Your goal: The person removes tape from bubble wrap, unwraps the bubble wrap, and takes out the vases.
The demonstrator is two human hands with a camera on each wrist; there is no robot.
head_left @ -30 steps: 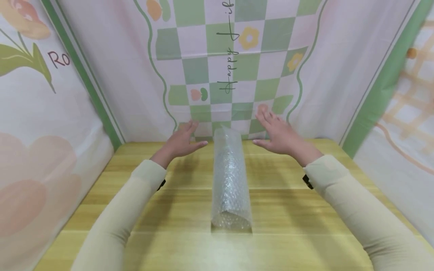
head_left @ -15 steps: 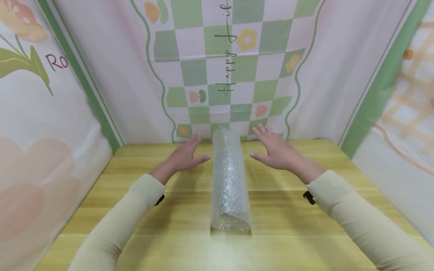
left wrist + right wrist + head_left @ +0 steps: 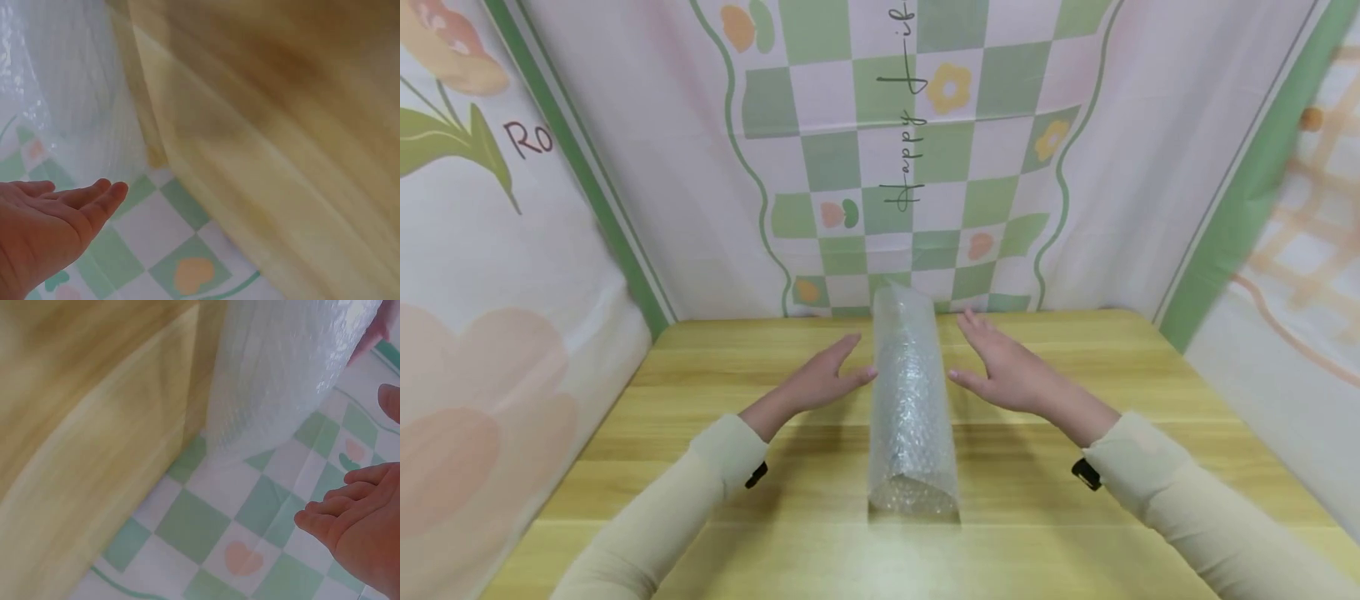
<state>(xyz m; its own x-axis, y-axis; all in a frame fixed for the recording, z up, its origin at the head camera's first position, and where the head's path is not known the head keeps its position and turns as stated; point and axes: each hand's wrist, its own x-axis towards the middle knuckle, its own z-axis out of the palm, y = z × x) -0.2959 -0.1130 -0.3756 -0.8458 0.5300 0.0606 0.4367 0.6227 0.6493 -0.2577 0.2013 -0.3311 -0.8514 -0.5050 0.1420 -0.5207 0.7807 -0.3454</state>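
A clear roll of bubble wrap (image 3: 912, 408) lies lengthwise on the wooden table (image 3: 805, 533), its open end toward me. To its left is my left hand (image 3: 820, 379), fingers extended and the thumb tip close to the roll's side; whether it touches I cannot tell. My right hand (image 3: 1018, 371) is on the other side, fingers straight and thumb pointing inward, with a small gap to the roll. In the left wrist view the left hand (image 3: 53, 225) has its palm turned toward the bubble wrap (image 3: 75, 87). The right wrist view has the right hand (image 3: 356, 519) apart from the bubble wrap (image 3: 281, 369).
Behind the table hangs a green-and-white checked cloth (image 3: 887, 167) printed with flowers and lettering. Patterned cloth panels stand at the left (image 3: 512, 333) and right (image 3: 1292, 250). Each sleeve cuff has a small black device (image 3: 1086, 473) beneath it.
Both hands have come down and back toward me from near the far table edge, drawing nearer to the roll's sides. The bubble wrap roll has stayed in place.
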